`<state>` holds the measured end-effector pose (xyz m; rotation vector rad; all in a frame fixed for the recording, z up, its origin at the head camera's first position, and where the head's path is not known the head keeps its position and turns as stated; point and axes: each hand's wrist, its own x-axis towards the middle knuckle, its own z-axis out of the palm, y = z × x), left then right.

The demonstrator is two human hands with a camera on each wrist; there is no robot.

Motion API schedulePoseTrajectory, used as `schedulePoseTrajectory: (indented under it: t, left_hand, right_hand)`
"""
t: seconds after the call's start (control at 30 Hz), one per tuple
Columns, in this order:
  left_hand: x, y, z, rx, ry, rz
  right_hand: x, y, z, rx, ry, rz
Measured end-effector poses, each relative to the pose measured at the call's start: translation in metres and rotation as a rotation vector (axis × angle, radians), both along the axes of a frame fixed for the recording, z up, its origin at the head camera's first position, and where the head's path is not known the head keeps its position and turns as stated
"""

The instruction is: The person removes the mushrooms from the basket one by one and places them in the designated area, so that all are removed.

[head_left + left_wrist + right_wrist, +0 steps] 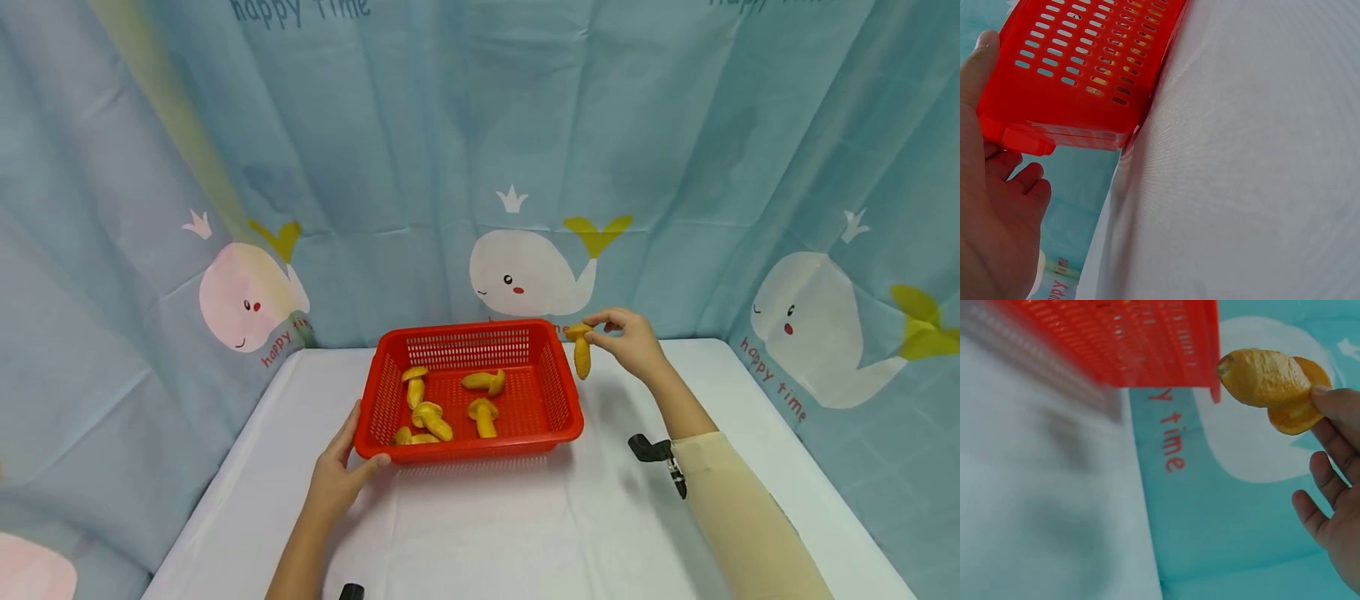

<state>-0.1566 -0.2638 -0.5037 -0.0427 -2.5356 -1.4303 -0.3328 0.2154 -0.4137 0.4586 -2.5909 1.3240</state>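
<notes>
A red plastic basket (480, 451) with slotted walls stands on the white table. Several yellow mushrooms, one of them a mushroom (483, 417) near the middle, lie inside it. At the basket's front left corner my left hand (335, 483) holds the rim, thumb over the front edge and fingers along the left side; in the left wrist view some fingertips (1038, 187) show below the rim. Just beyond the right rim, my right hand (628, 340) pinches a yellow mushroom (1266, 378) by its cap between thumb and fingers. Its stem hangs downward in the head view.
The white tabletop (480, 533) runs in front of the basket and to both sides. A blue curtain (420, 167) printed with whales surrounds the table at the back and sides. A black wrist-worn device (651, 450) sticks out beside the right sleeve.
</notes>
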Motion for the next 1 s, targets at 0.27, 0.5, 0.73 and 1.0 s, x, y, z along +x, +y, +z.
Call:
schedulePoseTrajectory:
  t: [0.27, 0.5, 0.73, 1.0]
  left_hand:
    - [-0.006, -0.006, -0.018, -0.011, 0.018, -0.007]
    - [-0.008, -0.008, -0.017, 0.003, 0.031, -0.011]
    - [-0.007, -0.008, -0.016, -0.023, 0.010, 0.005]
    - [-0.008, -0.009, -0.017, -0.014, 0.012, 0.000]
  right_hand:
    - [-0.008, 0.007, -0.014, 0.004, -0.049, -0.022]
    - [-0.016, 0.011, -0.025, 0.024, -0.078, -0.047]
    - [-0.023, 0.018, -0.042, 0.035, -0.108, -0.058]
    - [-0.030, 0.020, -0.058, 0.030, -0.132, -0.064]
